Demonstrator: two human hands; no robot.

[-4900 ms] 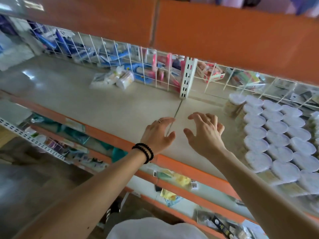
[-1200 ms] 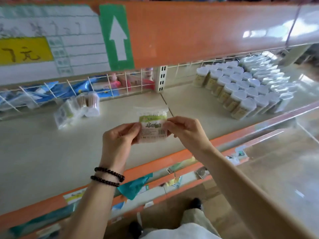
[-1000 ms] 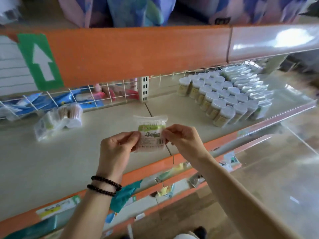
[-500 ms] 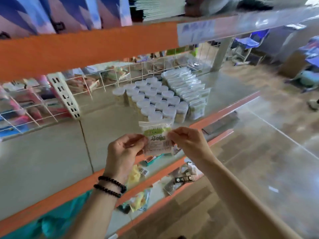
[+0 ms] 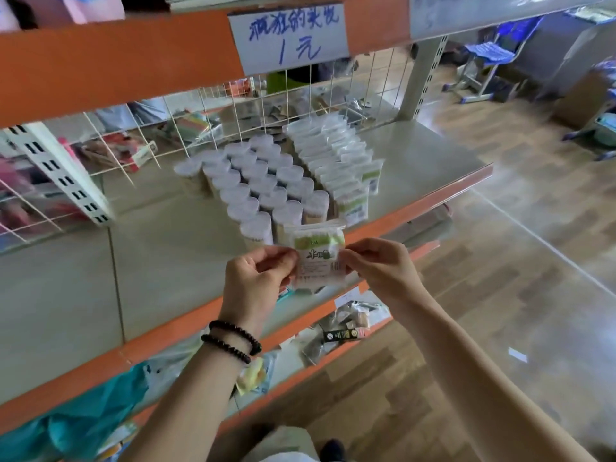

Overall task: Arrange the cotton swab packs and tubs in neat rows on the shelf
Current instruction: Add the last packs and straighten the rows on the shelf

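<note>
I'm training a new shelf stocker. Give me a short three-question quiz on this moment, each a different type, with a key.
1. True or false: the cotton swab pack is held by both the left hand and the right hand.
2. Multiple choice: the standing packs are where, relative to the white-lidded tubs? A) to their right B) to their left C) stacked on top
3. Fill in: the left wrist wears two black bead ____.

Key: 1 true; 2 A; 3 bracelets.
</note>
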